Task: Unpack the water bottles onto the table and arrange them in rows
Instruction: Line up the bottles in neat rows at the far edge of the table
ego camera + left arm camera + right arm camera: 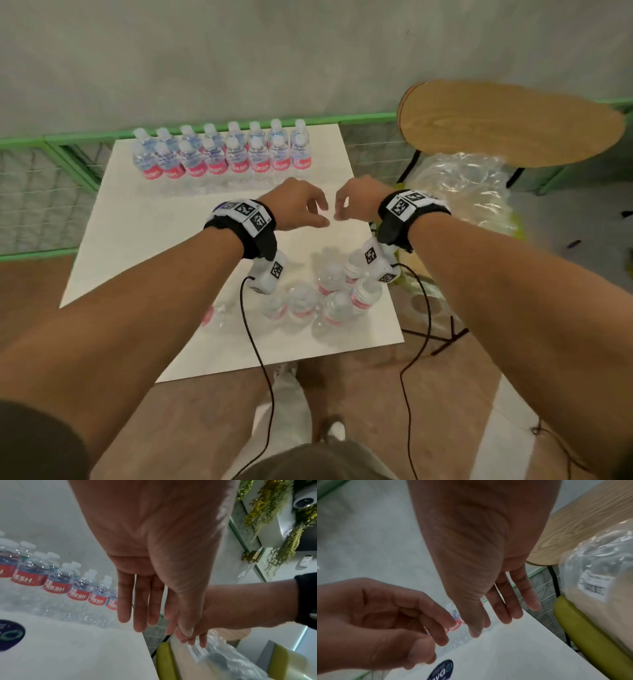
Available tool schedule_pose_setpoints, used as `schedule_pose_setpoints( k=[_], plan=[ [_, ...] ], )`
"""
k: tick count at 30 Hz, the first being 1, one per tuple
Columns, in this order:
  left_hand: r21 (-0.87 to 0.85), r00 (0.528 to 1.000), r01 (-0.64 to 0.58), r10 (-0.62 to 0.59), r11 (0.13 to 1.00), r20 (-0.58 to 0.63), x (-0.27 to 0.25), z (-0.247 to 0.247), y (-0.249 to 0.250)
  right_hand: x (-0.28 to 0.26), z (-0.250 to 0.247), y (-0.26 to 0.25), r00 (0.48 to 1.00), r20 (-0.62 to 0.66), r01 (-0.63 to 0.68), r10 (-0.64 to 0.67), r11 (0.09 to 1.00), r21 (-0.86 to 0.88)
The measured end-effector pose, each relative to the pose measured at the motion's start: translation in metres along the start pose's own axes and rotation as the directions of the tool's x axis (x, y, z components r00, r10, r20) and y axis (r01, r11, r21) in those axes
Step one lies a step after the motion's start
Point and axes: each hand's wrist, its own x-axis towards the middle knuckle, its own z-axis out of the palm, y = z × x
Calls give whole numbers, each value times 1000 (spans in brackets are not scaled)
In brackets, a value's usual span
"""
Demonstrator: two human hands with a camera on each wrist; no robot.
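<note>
Bench [144,240]: white, under my hands.
Rowed bottles [222,154]: two rows at the far edge.
Loose bottles [325,298]: clustered near my edge.
My left hand [298,205]: fingers [139,608] relaxed, holding nothing.
My right hand [356,198]: fingers [517,601] loose, holding nothing.

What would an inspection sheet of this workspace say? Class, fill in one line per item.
Surface: white table, dark round sticker on it.
Job's things: two rows of bottles upright at the far edge; loose cluster of bottles near the front.
Clutter: crumpled plastic wrap beside the table.
Grips: left hand and right hand empty, above the table.
Cables: black cables hang from both wrists.
Surroundings: wooden stool, green wire fence.
</note>
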Motion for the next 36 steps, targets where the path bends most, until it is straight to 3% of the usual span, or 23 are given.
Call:
schedule_pose_setpoints(
  k=[6,15,20,27,36],
  plan=[
    [35,993,8,-12,999,114,-27,59,25,-35,48,6,992,127,32,-19,994,-100],
    [95,999,10,-14,995,42,-39,95,30,-50,78,12,999,25,48,-45,990,-136],
    [138,998,-3,-5,990,62,-32,96,31,-48,79,15,999,12,50,-49,992,-120],
    [116,997,24,-32,993,70,-18,76,10,-24,60,12,998,17,54,-53,995,-86],
    [141,995,93,-88,986,-42,31,-15,-71,72,-1,-3,994,-76,79,-79,997,0]
  ],
)
